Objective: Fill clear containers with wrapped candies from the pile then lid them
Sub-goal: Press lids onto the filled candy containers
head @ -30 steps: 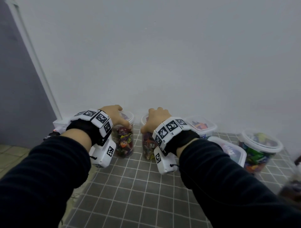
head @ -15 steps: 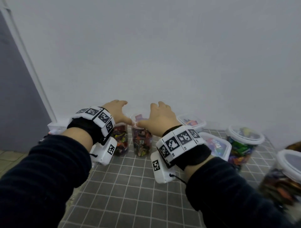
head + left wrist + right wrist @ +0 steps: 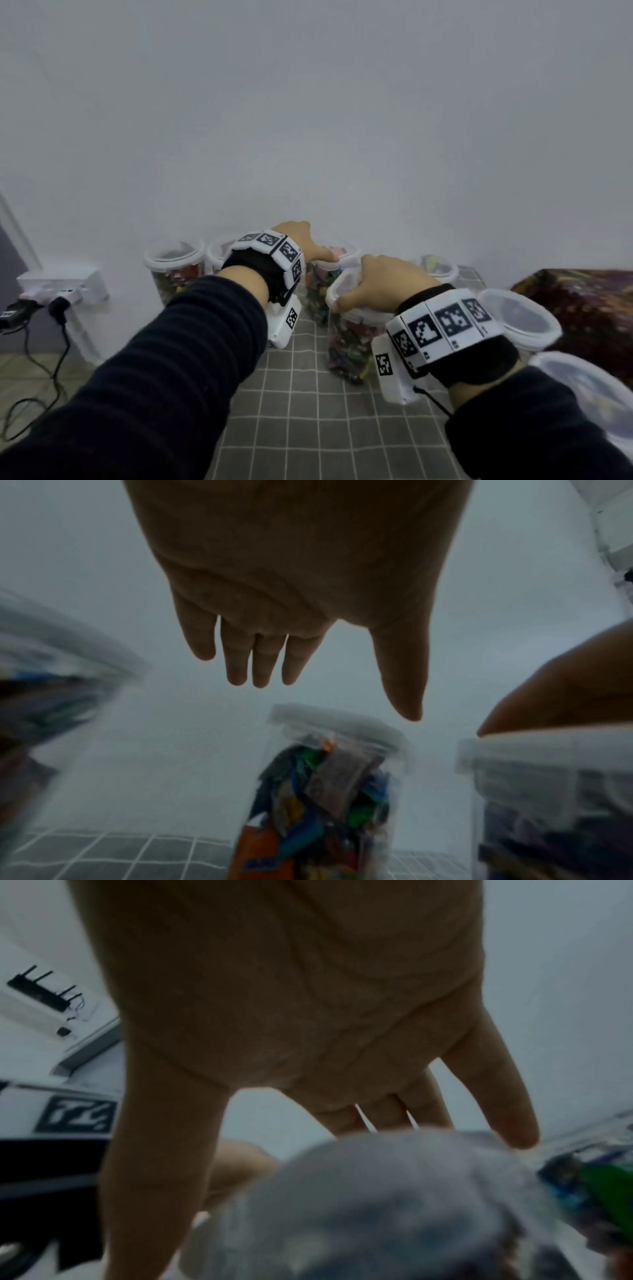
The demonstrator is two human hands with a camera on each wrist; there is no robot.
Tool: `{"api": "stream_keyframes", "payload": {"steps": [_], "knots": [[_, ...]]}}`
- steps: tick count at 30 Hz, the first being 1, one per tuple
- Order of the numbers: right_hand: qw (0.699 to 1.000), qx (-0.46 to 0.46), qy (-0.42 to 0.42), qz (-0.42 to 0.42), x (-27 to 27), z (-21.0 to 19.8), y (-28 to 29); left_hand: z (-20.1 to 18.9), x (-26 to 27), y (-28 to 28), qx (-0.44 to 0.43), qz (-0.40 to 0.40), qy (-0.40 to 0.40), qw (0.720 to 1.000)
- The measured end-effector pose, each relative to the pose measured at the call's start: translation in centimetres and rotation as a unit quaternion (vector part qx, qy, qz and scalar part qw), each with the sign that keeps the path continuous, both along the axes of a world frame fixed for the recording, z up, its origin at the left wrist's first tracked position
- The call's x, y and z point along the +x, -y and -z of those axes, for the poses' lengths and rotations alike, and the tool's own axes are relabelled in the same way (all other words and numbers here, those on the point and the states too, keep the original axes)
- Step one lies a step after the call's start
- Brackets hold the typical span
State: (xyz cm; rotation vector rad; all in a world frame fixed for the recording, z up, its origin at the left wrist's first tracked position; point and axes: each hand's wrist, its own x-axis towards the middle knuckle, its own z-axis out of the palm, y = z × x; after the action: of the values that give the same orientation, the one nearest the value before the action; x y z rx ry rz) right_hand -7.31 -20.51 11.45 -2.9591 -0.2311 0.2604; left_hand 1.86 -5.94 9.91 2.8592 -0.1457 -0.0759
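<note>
Several clear tubs of wrapped candies stand on the grey grid mat (image 3: 308,411) along the white wall. My right hand (image 3: 380,284) lies flat on the white lid (image 3: 394,1191) of the nearest tub (image 3: 346,342), fingers (image 3: 496,1110) spread and straight, thumb down its near-left rim. My left hand (image 3: 303,240) hovers open over the lidded tub (image 3: 325,791) just behind, touching nothing in the left wrist view. The dark heap of candies (image 3: 582,308) lies at the right edge.
Two more filled tubs (image 3: 173,263) stand left of my left hand, one half hidden by the wrist. Another lidded tub (image 3: 440,269) sits behind my right hand, and two lidded ones (image 3: 517,318) lie near right. A power strip (image 3: 61,284) with cables sits left, off the mat.
Both hands have left the two tubs at the left and moved right. The right hand now lies on a nearer tub's lid; the left hovers over the tub behind it.
</note>
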Motion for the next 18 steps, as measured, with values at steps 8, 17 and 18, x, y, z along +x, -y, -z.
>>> {"api": "stream_keyframes", "payload": {"steps": [8,17,18], "knots": [[0.999,-0.037,-0.011,-0.029,1.0,0.6,0.5,0.8,1.6,3.8,0.068,0.024,-0.013,0.997],[0.997,-0.067,-0.002,-0.04,3.4,0.5,-0.1,-1.1,1.7,0.6,0.142,0.05,-0.05,0.987],[0.997,-0.072,0.0,-0.04,3.8,0.5,-0.2,-1.2,1.6,0.3,0.15,0.051,-0.049,0.986]]}}
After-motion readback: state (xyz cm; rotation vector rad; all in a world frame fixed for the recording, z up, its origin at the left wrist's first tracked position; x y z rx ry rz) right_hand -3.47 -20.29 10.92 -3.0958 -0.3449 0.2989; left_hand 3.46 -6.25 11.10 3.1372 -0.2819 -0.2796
